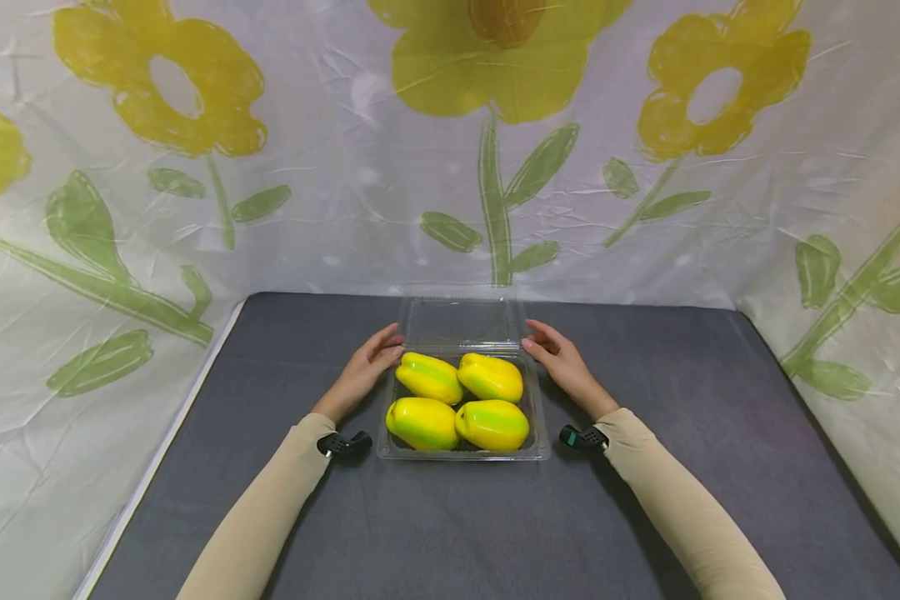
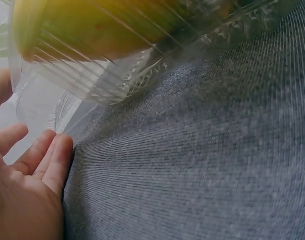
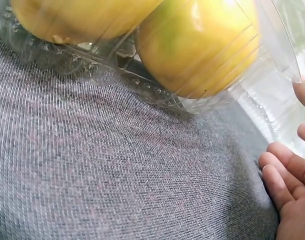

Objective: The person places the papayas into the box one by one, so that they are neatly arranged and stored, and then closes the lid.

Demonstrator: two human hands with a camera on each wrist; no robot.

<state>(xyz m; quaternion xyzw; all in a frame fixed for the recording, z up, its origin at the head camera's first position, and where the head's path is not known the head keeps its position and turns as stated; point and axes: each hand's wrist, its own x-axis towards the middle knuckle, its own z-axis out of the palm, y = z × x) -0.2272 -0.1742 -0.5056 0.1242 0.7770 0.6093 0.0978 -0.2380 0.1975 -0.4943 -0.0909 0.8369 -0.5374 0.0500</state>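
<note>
A clear plastic clamshell box [image 1: 462, 455] lies with its lid [image 1: 462, 323] folded back at the far side. Inside its base are several plump yellow fruits [image 1: 492, 425] with green streaks, set in two rows. My left hand [image 1: 363, 371] is at the box's far left corner, thumb by the rim and fingers spread loosely beside the hinge. On the opposite corner my right hand [image 1: 566, 367] mirrors it, its thumb tip at the clear edge. In the right wrist view, the other fingers [image 3: 280, 181] are relaxed, near the cloth and the lid side.
Dark grey cloth [image 1: 450, 533] covers the table under the box. A white backdrop [image 1: 330, 208] painted with yellow flowers rises behind the table and along both sides. Black bands [image 1: 345, 445] are strapped round both wrists over beige sleeves [image 1: 247, 525].
</note>
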